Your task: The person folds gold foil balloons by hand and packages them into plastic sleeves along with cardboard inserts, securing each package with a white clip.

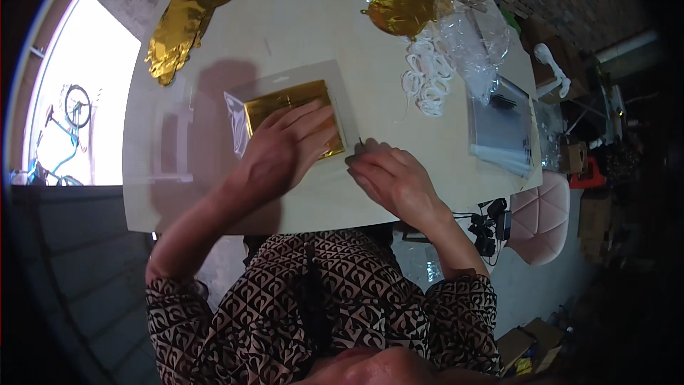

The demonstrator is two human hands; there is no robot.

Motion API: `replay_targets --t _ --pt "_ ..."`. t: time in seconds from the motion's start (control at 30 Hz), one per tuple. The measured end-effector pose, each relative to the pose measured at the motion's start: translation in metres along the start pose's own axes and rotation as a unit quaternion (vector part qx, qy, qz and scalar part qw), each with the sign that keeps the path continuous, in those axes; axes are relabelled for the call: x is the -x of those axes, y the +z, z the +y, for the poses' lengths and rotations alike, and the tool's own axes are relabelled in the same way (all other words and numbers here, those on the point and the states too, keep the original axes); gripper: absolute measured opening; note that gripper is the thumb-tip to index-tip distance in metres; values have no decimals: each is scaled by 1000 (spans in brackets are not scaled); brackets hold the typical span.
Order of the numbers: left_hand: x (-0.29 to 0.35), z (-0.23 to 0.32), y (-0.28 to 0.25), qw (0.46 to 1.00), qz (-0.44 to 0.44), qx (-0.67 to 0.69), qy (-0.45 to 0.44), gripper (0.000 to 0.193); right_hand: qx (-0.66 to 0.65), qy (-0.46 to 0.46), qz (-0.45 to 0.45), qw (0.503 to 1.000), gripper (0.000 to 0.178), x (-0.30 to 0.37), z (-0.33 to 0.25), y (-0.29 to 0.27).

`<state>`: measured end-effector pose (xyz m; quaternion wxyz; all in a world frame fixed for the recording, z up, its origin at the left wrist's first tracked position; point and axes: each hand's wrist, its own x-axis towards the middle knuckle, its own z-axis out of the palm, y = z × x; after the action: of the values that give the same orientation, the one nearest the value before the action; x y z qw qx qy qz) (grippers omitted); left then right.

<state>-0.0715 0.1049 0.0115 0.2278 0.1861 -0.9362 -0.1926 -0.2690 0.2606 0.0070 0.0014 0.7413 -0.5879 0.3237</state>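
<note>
My left hand [296, 135] lies flat, fingers stretched out, on a folded gold foil sheet [260, 110]. This foil is inside or on top of a clear plastic bag [285, 80] with a hang hole at its far edge; which of the two I cannot tell. Just right of the bag, my right hand [392, 175] is closed in a pinch low over the table. A small dark tip shows at its fingertips, too small to name.
Gold foil balloons [189, 18] lie flat along the far side of the table [299, 43]. At the right are bundles of white string [427, 75], crumpled clear plastic [474, 36] and a stack of clear bags [495, 132] with dark thin pieces on it. A pink padded chair [545, 217] stands beyond.
</note>
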Motion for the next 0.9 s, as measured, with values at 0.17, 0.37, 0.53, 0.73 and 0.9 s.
replay_targets --t 0.17,0.37,0.53,0.73,0.9 --pt "-18 -24 28 983 -124 -4 139 50 17 32 -38 999 23 -1 2 6" --pt "-15 -31 39 980 -146 -25 133 53 -10 47 -113 992 15 -8 8 3" --pt "-17 -29 37 983 -131 4 132 51 6 24 -163 986 12 -18 13 3" --pt "-14 -32 38 986 -111 21 126 46 -14 90 -223 971 13 -24 11 1" --pt "-15 -32 37 984 -128 0 122 45 10 42 -219 975 14 -26 9 2"
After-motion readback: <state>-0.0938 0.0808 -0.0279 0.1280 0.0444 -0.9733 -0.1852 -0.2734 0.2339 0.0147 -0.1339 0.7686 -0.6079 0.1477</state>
